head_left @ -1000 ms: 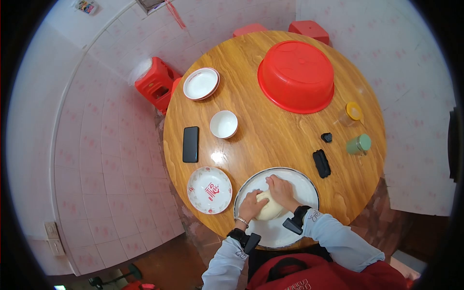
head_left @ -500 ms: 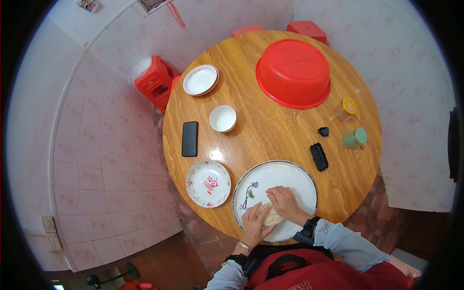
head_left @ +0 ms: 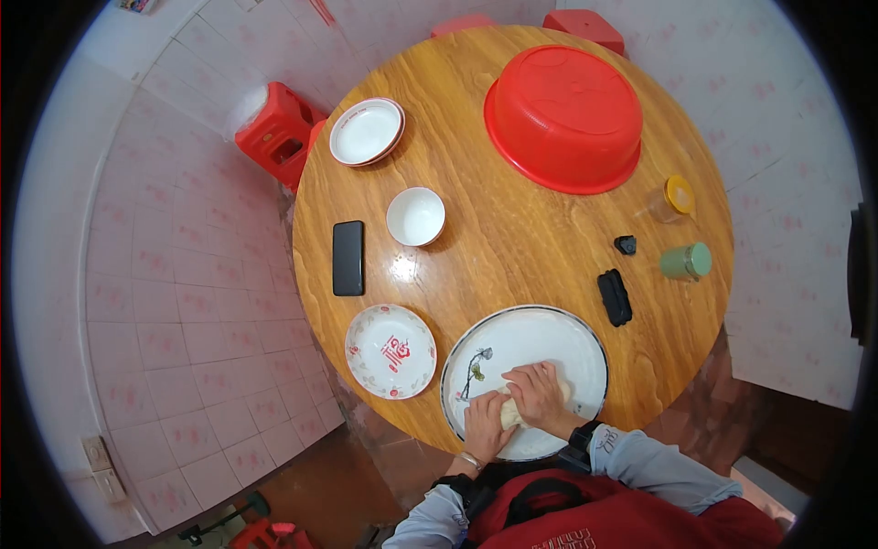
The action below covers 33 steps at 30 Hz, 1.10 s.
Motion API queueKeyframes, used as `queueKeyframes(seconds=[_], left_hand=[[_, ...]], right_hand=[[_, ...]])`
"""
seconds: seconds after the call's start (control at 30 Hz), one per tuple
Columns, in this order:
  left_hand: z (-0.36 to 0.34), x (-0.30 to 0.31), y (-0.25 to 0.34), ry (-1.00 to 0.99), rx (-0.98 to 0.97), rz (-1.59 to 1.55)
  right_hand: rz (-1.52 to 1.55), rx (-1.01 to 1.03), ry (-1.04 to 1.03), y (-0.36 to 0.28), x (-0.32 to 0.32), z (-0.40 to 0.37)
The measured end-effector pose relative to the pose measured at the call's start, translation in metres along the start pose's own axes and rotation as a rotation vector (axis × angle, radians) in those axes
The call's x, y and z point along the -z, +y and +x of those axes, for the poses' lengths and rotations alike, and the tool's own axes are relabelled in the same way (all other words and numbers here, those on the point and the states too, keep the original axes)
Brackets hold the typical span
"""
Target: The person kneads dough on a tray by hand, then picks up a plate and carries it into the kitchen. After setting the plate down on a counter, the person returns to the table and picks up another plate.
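Observation:
Pale dough [head_left: 510, 414] lies on a large white plate [head_left: 585, 343] with a dark rim and a painted flower, at the table's near edge. My left hand [head_left: 487, 425] presses on the dough's left end, its fingers curled round it. From the right, my right hand [head_left: 540, 395] grips the dough from above, and part of the dough shows beyond its fingers. The two hands are side by side and cover much of the dough.
On the round wooden table [head_left: 494, 265] are a patterned bowl [head_left: 390, 352], black phone [head_left: 347, 259], small white bowl [head_left: 416, 218], stacked plates [head_left: 366, 133], upturned red basin [head_left: 565, 119], yellow-lidded jar [head_left: 675, 199], green container [head_left: 686, 262] and black case [head_left: 615, 297].
The view has shifted closer to the table. My right hand has moved lower and over the dough, whose far right part now shows beyond it. My left hand remains at the left end.

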<state>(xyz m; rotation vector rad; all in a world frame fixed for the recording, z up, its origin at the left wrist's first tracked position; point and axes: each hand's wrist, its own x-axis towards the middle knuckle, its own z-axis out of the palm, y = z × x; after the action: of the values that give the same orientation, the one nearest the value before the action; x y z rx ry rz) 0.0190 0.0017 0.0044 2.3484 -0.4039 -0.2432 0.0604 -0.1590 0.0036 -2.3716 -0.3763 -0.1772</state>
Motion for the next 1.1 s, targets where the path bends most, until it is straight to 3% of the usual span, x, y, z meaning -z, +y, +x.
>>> queueKeyframes(seconds=[0.33, 0.47, 0.53, 0.6, 0.67, 0.73, 0.8, 0.87, 0.9, 0.93, 0.97, 1.03, 1.1], left_hand=[[0.057, 0.011, -0.010, -0.171, 0.270, -0.020], [0.069, 0.010, -0.012, -0.228, 0.370, 0.008], [0.062, 0.009, 0.000, -0.125, 0.309, 0.034], [0.054, 0.011, 0.015, -0.045, 0.250, 0.053], [0.047, 0.018, 0.035, 0.100, -0.011, 0.084], [0.041, 0.014, 0.040, 0.137, -0.084, 0.059], [0.036, 0.006, 0.034, 0.341, -0.343, 0.219], [0.033, -0.007, 0.021, 0.338, -0.296, 0.218], [0.034, -0.007, 0.021, 0.342, -0.240, 0.221], [0.032, -0.005, 0.021, 0.345, -0.245, 0.223], [0.026, 0.008, 0.025, 0.253, -0.194, 0.245], [0.010, 0.025, 0.026, 0.152, -0.125, 0.272], [0.002, 0.036, 0.023, 0.012, -0.131, 0.008]], right_hand=[[-0.023, -0.188, 0.017, 0.025, -0.024, 0.052], [0.117, -0.282, 0.075, 0.037, -0.034, 0.052], [0.331, -0.507, -0.091, 0.042, -0.031, 0.050], [0.489, -0.586, -0.089, 0.059, -0.035, 0.045], [0.647, -0.668, -0.095, 0.072, -0.026, 0.039], [0.879, -0.716, -0.200, 0.073, -0.006, 0.039], [0.848, -0.708, -0.199, 0.062, 0.009, 0.038], [0.455, -0.573, -0.196, 0.050, 0.011, 0.034], [0.454, -0.573, -0.188, 0.044, 0.010, 0.029], [0.262, -0.406, -0.114, 0.037, 0.007, 0.022], [0.074, -0.239, -0.042, 0.029, 0.006, 0.021], [0.048, -0.216, -0.036, 0.011, 0.013, 0.018], [0.020, -0.194, -0.025, 0.001, 0.017, 0.017]])
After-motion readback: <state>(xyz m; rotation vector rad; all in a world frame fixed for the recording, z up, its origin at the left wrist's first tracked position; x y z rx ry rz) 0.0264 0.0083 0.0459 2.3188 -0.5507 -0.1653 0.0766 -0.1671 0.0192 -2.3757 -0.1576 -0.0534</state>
